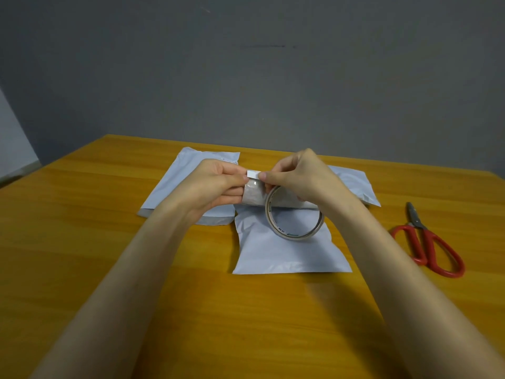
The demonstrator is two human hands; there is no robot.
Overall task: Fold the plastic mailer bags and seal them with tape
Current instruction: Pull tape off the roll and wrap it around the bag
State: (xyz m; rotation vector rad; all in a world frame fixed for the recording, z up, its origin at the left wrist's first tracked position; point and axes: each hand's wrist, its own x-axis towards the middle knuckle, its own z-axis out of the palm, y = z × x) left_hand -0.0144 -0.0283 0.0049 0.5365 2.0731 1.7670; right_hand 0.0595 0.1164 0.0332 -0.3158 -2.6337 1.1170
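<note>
Above the middle of the yellow wooden counter [109,242], the person held both hands up close together, working at a roll of clear tape [284,231]. The left hand [216,184] had its grip closed: thumb and forefinger pinched one end of a small white tab [253,174], and the lower fingers curled round the pulled-out strip of tape [254,196] below it. The right hand [303,179] was clamped too, its thumb and forefinger pinching the tab's other end, while the roll hung tilted beneath that hand; I could not tell which fingers carried it. Under the roll, a white plastic mailer bag [287,255] lay flat on the counter, nearest the person, its far edge hidden behind the tape and hands. A second mailer bag [180,181] lay further back on the left, partly covered by the left wrist, and a third mailer bag [355,184] showed behind the right hand. Well off to the right, a pair of red-handled scissors [416,220] rested on the counter, blades closed and pointing away. Behind it all stood a plain grey wall [246,77].
</note>
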